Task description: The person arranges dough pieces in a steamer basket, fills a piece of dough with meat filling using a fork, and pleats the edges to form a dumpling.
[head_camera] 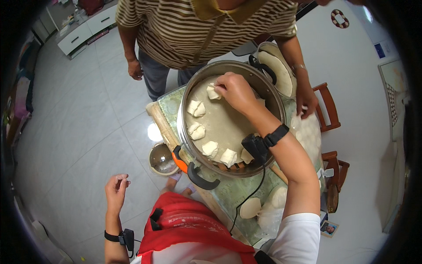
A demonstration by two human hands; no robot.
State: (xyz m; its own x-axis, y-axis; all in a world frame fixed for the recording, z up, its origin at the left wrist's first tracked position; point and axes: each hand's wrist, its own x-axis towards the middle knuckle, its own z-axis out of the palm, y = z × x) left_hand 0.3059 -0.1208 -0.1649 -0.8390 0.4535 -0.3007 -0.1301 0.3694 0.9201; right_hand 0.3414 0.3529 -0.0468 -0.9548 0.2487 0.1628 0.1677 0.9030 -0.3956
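My right hand (233, 90) reaches into a large round metal steamer pot (280, 109), its fingers on a folded piece of white dough (213, 91). Several similar dough pieces, such as this dough bun (197, 131), sit in a curve along the left and lower inside of the pot, on a pale mesh liner (227, 122). My forearm hides part of the pot's right side. My left hand (117, 188) is raised over the floor at the lower left, flour on its curled fingers, touching nothing.
Another person (204, 33) stands across the table (227, 194), one hand (306, 102) at plastic-covered dough (308, 135). A second pot (277, 71) stands behind. Bagged dough (275, 204) and a flat dough round (250, 208) lie near my right elbow. A bowl (163, 159) is beside the table; wooden chairs (326, 107) are at right.
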